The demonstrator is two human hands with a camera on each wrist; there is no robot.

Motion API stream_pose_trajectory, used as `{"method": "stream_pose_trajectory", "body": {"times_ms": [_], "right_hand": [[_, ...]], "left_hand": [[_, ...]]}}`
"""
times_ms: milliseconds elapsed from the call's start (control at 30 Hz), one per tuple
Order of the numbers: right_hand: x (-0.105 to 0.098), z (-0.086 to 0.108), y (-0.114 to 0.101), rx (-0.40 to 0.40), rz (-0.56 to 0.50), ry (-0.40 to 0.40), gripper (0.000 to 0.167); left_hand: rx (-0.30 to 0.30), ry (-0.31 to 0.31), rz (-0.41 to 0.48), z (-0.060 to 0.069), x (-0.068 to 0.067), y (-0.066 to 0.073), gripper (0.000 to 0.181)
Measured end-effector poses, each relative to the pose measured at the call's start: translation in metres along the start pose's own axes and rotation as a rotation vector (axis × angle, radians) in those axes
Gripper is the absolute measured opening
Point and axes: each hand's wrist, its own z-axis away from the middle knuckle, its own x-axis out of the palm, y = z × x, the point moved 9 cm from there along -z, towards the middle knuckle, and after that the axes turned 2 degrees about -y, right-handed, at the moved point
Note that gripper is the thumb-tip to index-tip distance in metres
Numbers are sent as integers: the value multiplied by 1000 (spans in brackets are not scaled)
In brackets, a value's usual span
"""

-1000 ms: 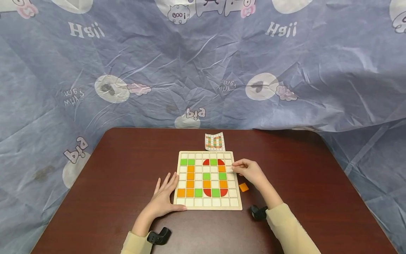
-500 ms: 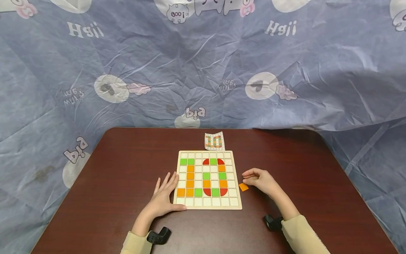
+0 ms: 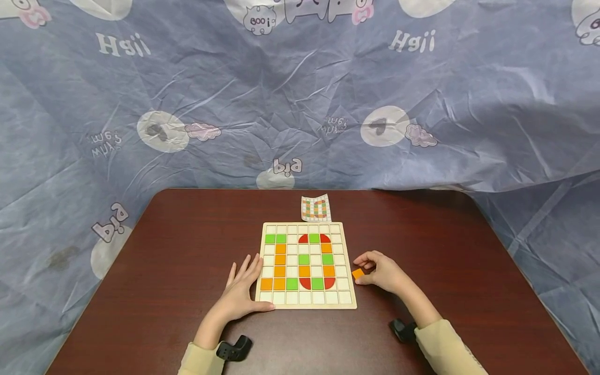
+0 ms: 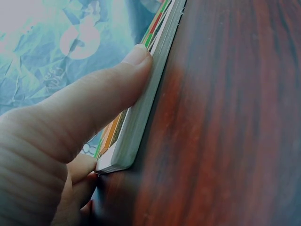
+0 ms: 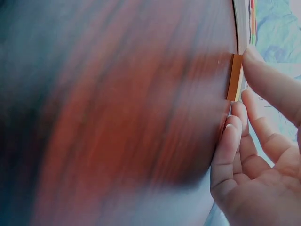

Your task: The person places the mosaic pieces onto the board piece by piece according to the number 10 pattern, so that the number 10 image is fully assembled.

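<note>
A pale wooden grid board (image 3: 319, 298) lies on the table, with green, orange and red pieces set in its squares. My left hand (image 3: 240, 295) spreads along the board's left side with its fingers straight. In the left wrist view its thumb (image 4: 108, 89) presses on the board's front edge. Just off the board's right edge lies a loose orange square tile (image 3: 358, 274), seen edge-on in the right wrist view. My right hand (image 3: 382, 272) has it between thumb and fingertips, the thumb touching one side. Whether every fingertip touches it, I cannot tell.
A small printed card (image 3: 316, 208) with a coloured grid pattern stands behind the board, its top edge curling. The dark brown table (image 3: 211, 224) extends on all sides. A blue-grey printed cloth (image 3: 281, 94) hangs behind it.
My right hand has come away from the board's right edge, back toward me and down to the orange tile, which has turned slightly. The left hand has stayed in place.
</note>
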Motion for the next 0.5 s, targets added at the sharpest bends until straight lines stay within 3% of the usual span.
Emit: {"method": "stream_pose_trajectory", "body": {"times_ms": [500], "right_hand": [[-1, 1, 1, 20, 30, 20, 26]], "left_hand": [[-1, 1, 1, 0, 0, 0, 119]]}}
